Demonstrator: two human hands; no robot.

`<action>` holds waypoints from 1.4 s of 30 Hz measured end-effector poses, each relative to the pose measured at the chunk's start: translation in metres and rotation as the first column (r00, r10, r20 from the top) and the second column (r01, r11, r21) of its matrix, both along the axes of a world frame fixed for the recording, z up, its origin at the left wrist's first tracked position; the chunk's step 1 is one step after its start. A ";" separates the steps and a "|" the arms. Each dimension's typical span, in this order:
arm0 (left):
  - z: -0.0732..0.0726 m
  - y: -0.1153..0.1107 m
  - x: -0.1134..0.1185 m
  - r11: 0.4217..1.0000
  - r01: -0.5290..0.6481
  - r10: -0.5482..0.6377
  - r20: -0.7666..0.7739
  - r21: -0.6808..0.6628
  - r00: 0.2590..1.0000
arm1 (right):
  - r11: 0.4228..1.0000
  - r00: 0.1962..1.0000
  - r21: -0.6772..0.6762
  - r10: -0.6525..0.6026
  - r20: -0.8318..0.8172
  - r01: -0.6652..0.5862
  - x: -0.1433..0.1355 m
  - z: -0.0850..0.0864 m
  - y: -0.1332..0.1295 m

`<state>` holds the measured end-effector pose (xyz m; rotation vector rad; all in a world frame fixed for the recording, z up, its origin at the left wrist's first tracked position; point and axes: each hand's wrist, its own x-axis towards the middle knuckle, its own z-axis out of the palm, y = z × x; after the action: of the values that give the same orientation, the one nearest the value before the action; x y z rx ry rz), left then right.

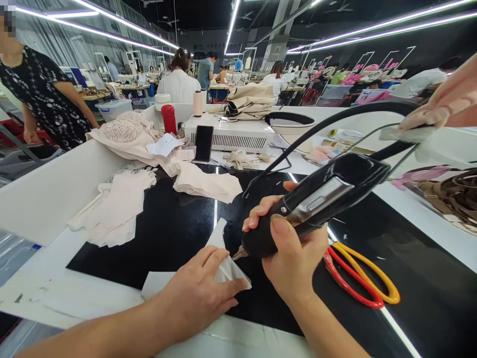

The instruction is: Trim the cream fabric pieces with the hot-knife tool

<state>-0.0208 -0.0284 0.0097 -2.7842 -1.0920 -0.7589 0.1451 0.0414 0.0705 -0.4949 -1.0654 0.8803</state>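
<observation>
My right hand (294, 253) is wrapped round a black corded handheld tool (316, 199) with a silver lever and a narrow metal tip (240, 254). The tip points down and left, close to a white fabric piece (218, 236); whether it touches cannot be made out. My left hand (203, 283) pinches that fabric between thumb and fingers on the black mat (175, 243). A white sheet (158, 282) lies partly under the left wrist. Right of my right hand are scissors with red and yellow handles (363, 276).
Stacked pale fabric pieces (117, 204) and a second stack (206, 181) lie on the mat's far side. Behind stand a phone (203, 143), a white vented box (231, 134) and a red bottle (169, 119). The tool's cable (335, 112) arches to the right. A person (40, 94) stands at left.
</observation>
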 end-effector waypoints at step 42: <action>0.005 0.037 -0.041 0.977 0.202 -0.205 -0.042 -0.061 0.978 | 1.000 1.000 -0.011 -0.002 0.028 0.002 0.007 0.003 -0.026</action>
<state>-0.0618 0.0088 0.0145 -2.9786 -0.8418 -0.6838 0.1522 0.0156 0.0735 -0.5189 -1.0857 0.8806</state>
